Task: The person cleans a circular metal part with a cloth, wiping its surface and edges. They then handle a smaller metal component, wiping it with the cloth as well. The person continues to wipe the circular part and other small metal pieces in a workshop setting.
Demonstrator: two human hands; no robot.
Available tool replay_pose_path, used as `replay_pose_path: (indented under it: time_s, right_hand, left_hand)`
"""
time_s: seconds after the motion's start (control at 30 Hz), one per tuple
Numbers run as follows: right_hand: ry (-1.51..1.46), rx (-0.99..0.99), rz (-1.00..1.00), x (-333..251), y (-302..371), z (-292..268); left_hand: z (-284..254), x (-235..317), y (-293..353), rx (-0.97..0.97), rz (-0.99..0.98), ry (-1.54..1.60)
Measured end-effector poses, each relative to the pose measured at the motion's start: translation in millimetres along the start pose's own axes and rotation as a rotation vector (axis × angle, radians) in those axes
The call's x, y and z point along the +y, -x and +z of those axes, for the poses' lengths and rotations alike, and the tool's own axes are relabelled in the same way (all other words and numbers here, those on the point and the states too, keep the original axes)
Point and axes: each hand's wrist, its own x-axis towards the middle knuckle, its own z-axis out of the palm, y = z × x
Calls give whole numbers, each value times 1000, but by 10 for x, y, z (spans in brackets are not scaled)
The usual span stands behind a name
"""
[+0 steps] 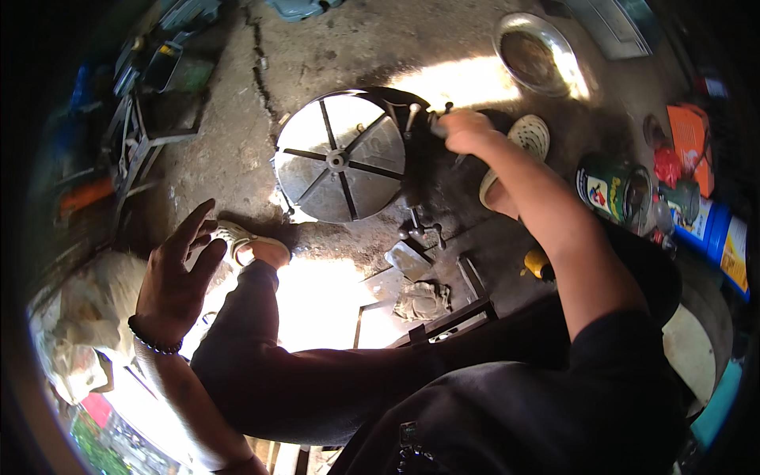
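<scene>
Hard, uneven light, floor [214, 158] burnt white in patches, glare across the slotted metal disc [339, 161], highlight on the basin [538, 59] rim, dark clothing [507, 412] sunk in shadow, right hand [467, 131] softly blurred, fisheye bowing, smeared periphery, blackened corners.

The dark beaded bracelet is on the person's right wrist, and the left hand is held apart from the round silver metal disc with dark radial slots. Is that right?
Wrong wrist: the dark beaded bracelet is on the person's left wrist, as the head view shows. The left hand is indeed held apart from the round slotted silver metal disc.
</scene>
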Motion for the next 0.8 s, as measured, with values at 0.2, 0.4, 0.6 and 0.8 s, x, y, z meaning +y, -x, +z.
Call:
replay_pose_path:
  time_s: [0.2, 0.4, 0.6, 0.8]
  right_hand:
    - [-214, -84, -52, -156, -460, 49]
    - [13, -63, -355, -118, -386, 164]
    - [36, 127, -289, -325, -523, -329]
    - [-36, 54, -366, 13, -347, 388]
  left_hand:
    - [-26, -65, 87, 15, -15, -5]
    - [-45, -177, 27, -16, -45, 30]
    - [-120, -154, 2, 9, -47, 31]
    - [-91, -209, 28, 16, -54, 66]
